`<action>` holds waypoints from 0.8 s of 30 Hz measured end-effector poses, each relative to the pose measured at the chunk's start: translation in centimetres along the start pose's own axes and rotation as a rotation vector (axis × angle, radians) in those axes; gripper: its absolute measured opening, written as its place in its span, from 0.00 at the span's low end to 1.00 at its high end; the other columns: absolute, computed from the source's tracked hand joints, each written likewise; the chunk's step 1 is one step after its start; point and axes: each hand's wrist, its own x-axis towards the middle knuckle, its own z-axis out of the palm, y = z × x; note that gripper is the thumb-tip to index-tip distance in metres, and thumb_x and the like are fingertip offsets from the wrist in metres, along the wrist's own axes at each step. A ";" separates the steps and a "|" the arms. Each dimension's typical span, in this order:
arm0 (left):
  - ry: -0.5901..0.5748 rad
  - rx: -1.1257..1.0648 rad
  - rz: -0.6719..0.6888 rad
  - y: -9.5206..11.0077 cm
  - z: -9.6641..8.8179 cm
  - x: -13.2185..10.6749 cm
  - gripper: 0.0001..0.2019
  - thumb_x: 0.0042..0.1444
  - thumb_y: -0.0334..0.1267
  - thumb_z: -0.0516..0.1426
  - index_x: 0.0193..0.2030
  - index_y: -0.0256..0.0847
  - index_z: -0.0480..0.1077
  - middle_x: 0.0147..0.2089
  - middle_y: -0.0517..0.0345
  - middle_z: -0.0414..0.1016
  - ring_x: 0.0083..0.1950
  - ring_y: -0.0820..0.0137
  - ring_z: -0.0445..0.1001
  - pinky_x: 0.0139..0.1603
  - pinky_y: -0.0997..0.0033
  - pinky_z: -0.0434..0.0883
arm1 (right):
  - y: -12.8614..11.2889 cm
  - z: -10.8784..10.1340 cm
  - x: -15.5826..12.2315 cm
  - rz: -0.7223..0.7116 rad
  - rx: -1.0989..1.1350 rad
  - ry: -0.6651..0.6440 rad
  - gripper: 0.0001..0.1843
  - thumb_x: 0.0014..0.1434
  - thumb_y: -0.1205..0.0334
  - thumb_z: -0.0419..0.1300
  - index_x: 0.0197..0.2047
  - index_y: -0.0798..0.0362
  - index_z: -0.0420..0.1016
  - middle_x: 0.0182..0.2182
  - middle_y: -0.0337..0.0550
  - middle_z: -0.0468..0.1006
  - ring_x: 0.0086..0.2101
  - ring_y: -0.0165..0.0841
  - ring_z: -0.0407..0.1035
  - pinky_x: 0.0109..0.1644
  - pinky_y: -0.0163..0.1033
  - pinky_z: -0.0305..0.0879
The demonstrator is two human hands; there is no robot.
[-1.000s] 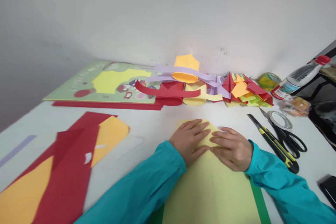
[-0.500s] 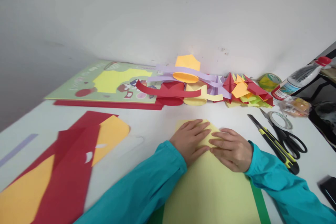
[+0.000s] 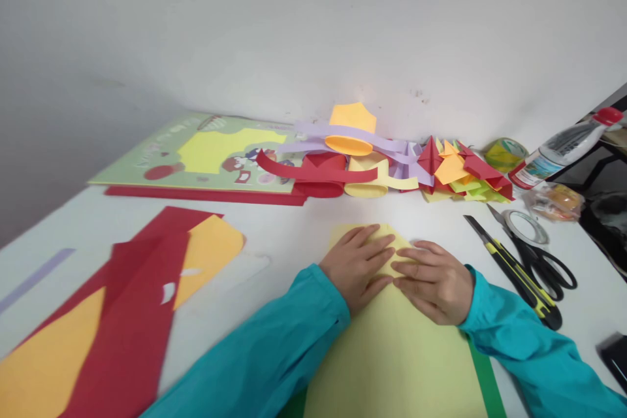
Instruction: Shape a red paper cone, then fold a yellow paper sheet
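A pale yellow sheet of paper (image 3: pixel 392 359) lies on the white table in front of me, over a green sheet (image 3: pixel 482 375). My left hand (image 3: pixel 355 266) lies flat on the sheet's far end, fingers stretched out and pointing right. My right hand (image 3: pixel 434 281) rests flat beside it, fingers pointing left, its fingertips meeting those of the left hand. Both hands press down on the far corners of the yellow paper, which look folded inward. Teal sleeves cover both arms.
Red and orange sheets (image 3: pixel 132 313) lie at the left. A craft booklet (image 3: pixel 206 153) and a heap of folded paper shapes (image 3: pixel 386 160) sit by the wall. A utility knife (image 3: pixel 514 268), scissors (image 3: pixel 543 261), tape rolls (image 3: pixel 526 225), a bottle (image 3: pixel 558 150) are at right.
Both hands stay pressed on the yellow paper in the same pose. Only the camera has shifted a little.
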 end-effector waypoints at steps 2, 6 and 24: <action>-0.029 0.018 -0.008 0.1 -0.1 0.1 0.20 0.59 0.45 0.50 0.55 0.37 0.67 0.60 0.51 0.67 0.63 0.53 0.58 0.60 0.51 0.60 | 0.0 0.0 0.0 -0.002 0.003 -0.003 0.12 0.58 0.66 0.56 0.44 0.54 0.75 0.45 0.46 0.79 0.51 0.41 0.67 0.58 0.52 0.57; -0.072 0.068 -0.037 0.2 -0.2 0.2 0.24 0.59 0.46 0.50 0.58 0.32 0.63 0.64 0.48 0.61 0.64 0.54 0.57 0.61 0.53 0.59 | 0.1 0.0 0.0 -0.008 -0.003 0.003 0.11 0.57 0.66 0.57 0.44 0.54 0.75 0.44 0.47 0.79 0.51 0.41 0.67 0.58 0.51 0.57; -0.018 0.040 -0.024 -0.1 0.6 0.1 0.24 0.59 0.46 0.48 0.57 0.34 0.64 0.62 0.47 0.65 0.63 0.55 0.59 0.59 0.52 0.61 | -0.1 -0.2 0.2 0.008 0.012 0.017 0.10 0.57 0.66 0.57 0.42 0.54 0.75 0.43 0.47 0.79 0.51 0.40 0.67 0.58 0.51 0.58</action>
